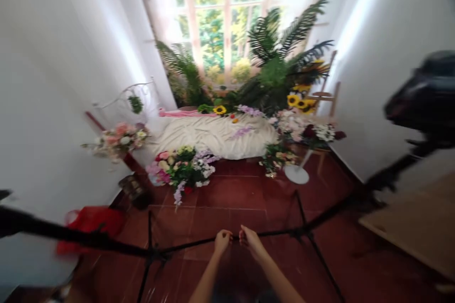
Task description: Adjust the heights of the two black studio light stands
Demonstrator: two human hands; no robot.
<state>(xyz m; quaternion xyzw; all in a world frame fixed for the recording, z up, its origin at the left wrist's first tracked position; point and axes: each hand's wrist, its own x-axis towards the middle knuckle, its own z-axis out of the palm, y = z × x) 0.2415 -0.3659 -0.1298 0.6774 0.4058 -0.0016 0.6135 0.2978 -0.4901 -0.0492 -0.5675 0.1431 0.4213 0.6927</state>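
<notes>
Low in the middle of the picture, my left hand [223, 242] has its fingers curled in. Whatever it may hold is too small to make out. Close beside it, with a narrow gap between them, my right hand [250, 240] is half open, thumb and fingers apart, and nothing shows in it. Thin black legs of two stands cross behind both hands; I cannot tell whether either hand touches them. Beyond lies a low bed-like form under a cream cloth [209, 135], with sunflowers and purple blossoms on it. A flower bunch [188, 165] stands before it.
The left stand [152, 253] and right stand [301, 232] flank me, a dark device [423, 92] atop the right. A red bag [99, 222] lies left, a wooden board [415, 222] right. Palm plants [277, 66], a white round base [296, 174] and a window backdrop [213, 33] are ahead.
</notes>
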